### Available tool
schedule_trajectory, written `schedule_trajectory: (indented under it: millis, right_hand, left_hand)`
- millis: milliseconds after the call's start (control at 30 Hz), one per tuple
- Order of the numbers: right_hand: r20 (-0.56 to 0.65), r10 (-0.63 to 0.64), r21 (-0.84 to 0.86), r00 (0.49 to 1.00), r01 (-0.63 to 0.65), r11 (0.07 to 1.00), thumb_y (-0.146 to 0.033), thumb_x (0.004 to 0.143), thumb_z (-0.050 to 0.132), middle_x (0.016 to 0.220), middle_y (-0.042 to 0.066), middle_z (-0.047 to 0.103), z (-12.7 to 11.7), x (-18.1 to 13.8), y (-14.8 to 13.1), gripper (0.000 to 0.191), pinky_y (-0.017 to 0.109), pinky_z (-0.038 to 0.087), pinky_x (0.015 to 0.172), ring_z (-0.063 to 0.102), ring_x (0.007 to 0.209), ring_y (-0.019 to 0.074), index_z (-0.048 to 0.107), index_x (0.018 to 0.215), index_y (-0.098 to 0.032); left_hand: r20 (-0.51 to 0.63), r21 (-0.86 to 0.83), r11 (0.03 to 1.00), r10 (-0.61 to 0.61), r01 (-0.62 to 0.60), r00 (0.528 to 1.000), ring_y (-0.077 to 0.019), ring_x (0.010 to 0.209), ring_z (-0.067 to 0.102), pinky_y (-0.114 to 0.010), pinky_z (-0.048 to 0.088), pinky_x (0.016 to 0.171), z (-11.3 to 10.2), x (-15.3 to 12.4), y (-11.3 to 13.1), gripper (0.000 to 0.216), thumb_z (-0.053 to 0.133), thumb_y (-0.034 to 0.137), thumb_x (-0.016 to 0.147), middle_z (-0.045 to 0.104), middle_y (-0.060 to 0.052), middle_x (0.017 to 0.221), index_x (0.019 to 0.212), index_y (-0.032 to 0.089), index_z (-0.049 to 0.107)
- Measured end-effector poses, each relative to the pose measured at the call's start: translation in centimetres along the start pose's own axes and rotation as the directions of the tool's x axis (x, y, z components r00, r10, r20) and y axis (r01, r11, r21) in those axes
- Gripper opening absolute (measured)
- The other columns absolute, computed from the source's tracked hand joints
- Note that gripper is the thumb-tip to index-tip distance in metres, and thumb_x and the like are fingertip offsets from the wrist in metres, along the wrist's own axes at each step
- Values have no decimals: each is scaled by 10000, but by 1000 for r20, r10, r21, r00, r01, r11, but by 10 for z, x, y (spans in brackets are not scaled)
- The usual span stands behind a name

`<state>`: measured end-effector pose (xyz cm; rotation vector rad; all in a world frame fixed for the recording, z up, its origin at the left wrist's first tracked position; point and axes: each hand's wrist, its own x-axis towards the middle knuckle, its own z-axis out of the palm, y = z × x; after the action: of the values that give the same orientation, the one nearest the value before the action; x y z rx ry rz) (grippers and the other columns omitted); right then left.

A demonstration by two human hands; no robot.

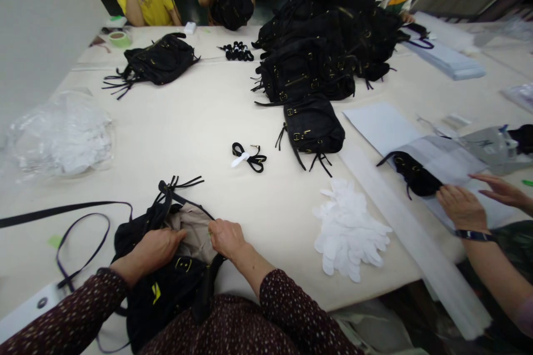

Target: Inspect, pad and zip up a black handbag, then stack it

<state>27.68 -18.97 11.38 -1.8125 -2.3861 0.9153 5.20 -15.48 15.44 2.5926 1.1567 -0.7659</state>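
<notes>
A black handbag [162, 283] lies at the near table edge with its mouth spread, showing a beige lining [194, 233]. My left hand [156, 247] is closed on the bag's left rim beside the lining. My right hand [227, 237] is closed on the right rim, pinching the lining's edge. Long black straps [79, 233] trail from the bag to the left. A coiled black strap with a white tag [249, 158] lies on the table beyond the bag.
A pile of white paper pieces [350, 230] lies to my right. A heap of black bags [328, 44] fills the table's far side, and another bag [160, 61] lies far left. A co-worker's hands [462, 208] press a bag into a clear sleeve at right. Crumpled plastic [58, 136] sits left.
</notes>
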Motion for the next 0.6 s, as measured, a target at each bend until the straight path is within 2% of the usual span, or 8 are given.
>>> schedule_trajectory:
  millis: [67,200,267,367,500,600]
  right_hand:
    - [13,15,14,1000,-15,1000,-277,920,404,1069,60,686,-1,-1,1,250,332,506,723,658,928,204,595,1078,-249]
    - [58,-1,84,998,-4,996,-280,932,395,1082,29,708,-9,-8,1,274,318,497,714,668,917,198,623,1084,-289]
    - [58,-57,147,997,48,988,-326,939,409,1097,-9,717,-16,-12,-2,262,302,491,726,670,933,187,623,1089,-322]
    - [-5,-179,248,984,175,953,-365,948,417,1140,-66,711,-27,-12,-16,245,266,484,775,657,997,151,608,1100,-349]
    - [-61,-351,296,934,353,888,-339,937,431,1123,-72,718,-31,-3,-42,250,238,494,786,657,1002,127,600,1121,-337]
    - [-13,-354,187,935,350,918,-342,896,472,1011,-12,747,-30,0,-53,249,286,530,704,686,869,176,632,1079,-287]
  left_hand:
    - [-25,-45,999,-21,20,999,-213,735,698,-278,489,612,-1,-8,-3,340,286,247,958,710,-87,800,1012,200,618]
    - [-53,-125,992,-24,17,998,-166,737,681,-250,482,632,3,-30,-12,328,312,327,971,709,-53,868,1045,244,620]
    - [-61,-164,986,-24,13,998,-161,731,677,-251,492,638,5,-40,-17,332,320,333,971,708,-46,885,1053,255,632]
    - [-99,-228,974,-26,3,995,-156,738,681,-249,514,650,4,-53,-22,337,338,352,973,708,-43,919,1090,264,641]
    - [-179,-300,948,59,-112,982,-147,811,688,-220,538,713,-4,-69,-22,298,391,333,965,711,-38,932,1110,275,645]
    - [-280,-310,932,101,-189,955,-153,886,693,-210,550,754,-6,-82,-20,283,417,291,957,722,-48,967,1137,274,634]
